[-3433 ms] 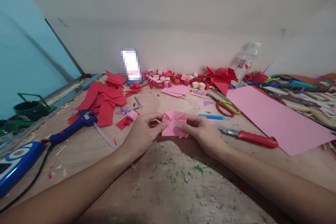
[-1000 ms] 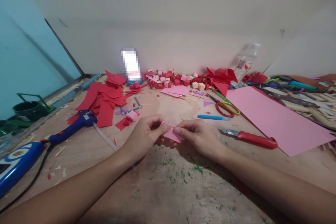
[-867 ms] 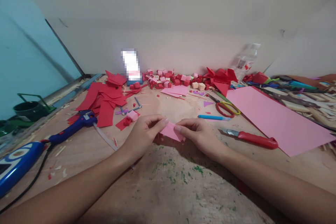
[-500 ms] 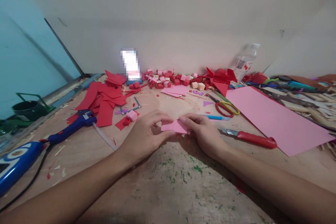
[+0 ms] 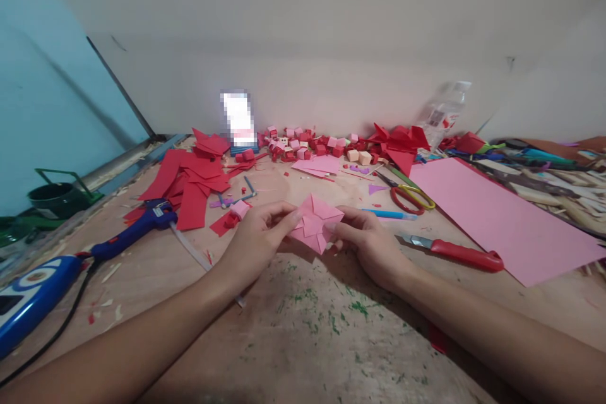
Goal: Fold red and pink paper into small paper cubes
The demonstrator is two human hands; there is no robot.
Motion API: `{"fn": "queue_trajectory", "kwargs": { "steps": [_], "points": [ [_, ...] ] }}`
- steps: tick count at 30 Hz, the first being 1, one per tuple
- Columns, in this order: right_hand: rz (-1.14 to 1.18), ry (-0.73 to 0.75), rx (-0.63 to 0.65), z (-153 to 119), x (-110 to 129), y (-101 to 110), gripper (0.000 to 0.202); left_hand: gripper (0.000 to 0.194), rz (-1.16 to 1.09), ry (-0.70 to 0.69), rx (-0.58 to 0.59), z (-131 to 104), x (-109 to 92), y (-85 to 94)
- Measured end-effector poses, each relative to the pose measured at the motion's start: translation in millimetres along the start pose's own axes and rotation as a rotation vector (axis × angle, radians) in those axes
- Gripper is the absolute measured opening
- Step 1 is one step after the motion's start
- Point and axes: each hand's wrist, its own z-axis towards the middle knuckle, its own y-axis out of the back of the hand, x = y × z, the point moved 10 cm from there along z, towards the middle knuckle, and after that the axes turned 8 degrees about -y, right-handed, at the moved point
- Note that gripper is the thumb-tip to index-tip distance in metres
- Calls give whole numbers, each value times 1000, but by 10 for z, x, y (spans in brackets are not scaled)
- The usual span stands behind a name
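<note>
Between my two hands is a small piece of folded pink paper point(image 5: 314, 222), held up above the table with its creased flaps facing me. My left hand point(image 5: 265, 230) pinches its left corner between thumb and fingers. On the opposite side, my right hand point(image 5: 367, 237) grips the right corner, thumb on top. A blue pen point(image 5: 391, 214) lies just beyond my right hand, and a red-handled utility knife point(image 5: 466, 255) is to its right. Left of my left hand sits a small pink and red paper cube point(image 5: 237, 211) on a red scrap.
A blue glue gun point(image 5: 135, 231) with its cord lies at left, beside red paper strips point(image 5: 192, 192). Paper cubes point(image 5: 303, 144) line the wall near a lit phone point(image 5: 238, 117). Scissors point(image 5: 411, 197), a pink sheet point(image 5: 502, 221) and a plastic bottle point(image 5: 445, 113) are at right.
The pink paper has been turned from a flat, edge-level hold to a diamond, showing its folded face. Both hands have shifted slightly apart and stay on it.
</note>
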Motion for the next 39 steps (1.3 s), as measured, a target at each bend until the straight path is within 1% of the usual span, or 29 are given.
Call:
{"fn": "queue_trajectory", "kwargs": {
  "steps": [1, 3, 5, 7, 9, 11, 12, 15, 18, 22, 25, 28, 32, 36, 39],
  "points": [
    [7, -1, 0, 4, -7, 6, 11, 24, -45, 19, 5, -2, 26, -16],
    [25, -6, -4, 11, -23, 23, 14, 24, -64, 39, 15, -3, 62, -32],
    [42, -9, -10, 15, -32, 38, 17, 22, 13, 23, 0, 5, 62, 3],
    [43, 0, -17, 15, -23, 46, 19, 19, 176, -60, -57, 16, -18, 93],
    [16, 13, -22, 11, -4, 43, 20, 13, 353, -181, -110, 11, -158, 159],
    [-15, 18, -27, 4, 11, 33, 20, 6, 481, -270, -102, -4, -264, 146],
    [-24, 20, -26, 1, 19, 25, 20, 6, 527, -295, -86, -10, -295, 125],
    [-36, 27, -27, -11, 50, 4, 21, 11, 595, -307, -53, -14, -312, 83],
    [-83, 26, -37, -22, 78, -9, 23, 14, 552, -259, -45, 7, -250, 77],
    [-139, 23, -53, -30, 98, -8, 25, 12, 411, -166, -29, 43, -139, 71],
    [-146, 21, -57, -25, 90, -3, 25, 15, 317, -123, -29, 48, -111, 72],
    [-107, 7, -75, -14, 59, 25, 23, 16, 228, -111, -74, 43, -116, 118],
    [-71, -3, -121, -2, 20, 86, 23, 18, 103, -97, -173, 43, -82, 236],
    [-1, -3, -109, 13, -27, 103, 22, 18, 41, -51, -280, 33, 0, 365],
    [41, -6, -92, 19, -53, 108, 20, 20, -9, -24, -298, 29, 45, 380]
  ]
}}
